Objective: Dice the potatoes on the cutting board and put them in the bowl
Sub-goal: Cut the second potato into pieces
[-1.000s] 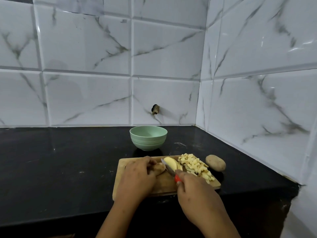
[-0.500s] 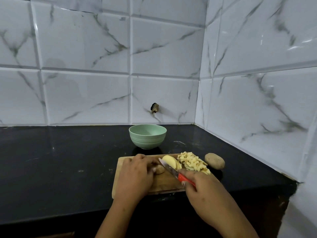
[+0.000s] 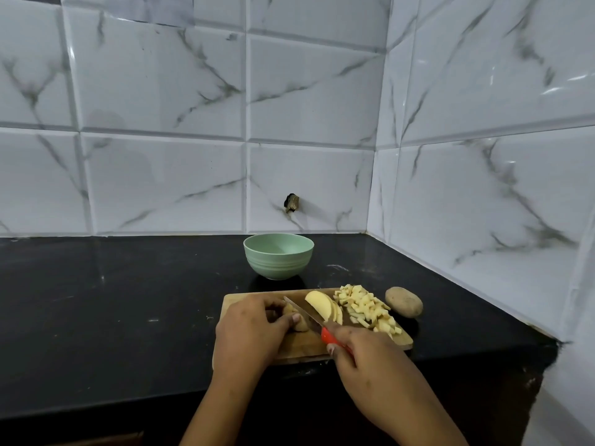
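Grips short potato stub (image 3: 301,325) with left hand (image 3: 248,329); clasps knife (image 3: 306,315) handle with right hand (image 3: 370,358). Risks nicked fingertips (image 3: 293,318): blade just beside them, stub liable to roll.

Pins a potato piece (image 3: 297,320) on the cutting board (image 3: 244,300) with the left hand (image 3: 249,329); grips the knife (image 3: 306,315) in the right hand (image 3: 370,358), blade beside slices (image 3: 322,305); diced pile (image 3: 367,309) along the board's right edge.

Home kitchen, black stone counter (image 3: 112,300), marble-look wall tiles (image 3: 161,91), wooden cutting board (image 3: 238,299)
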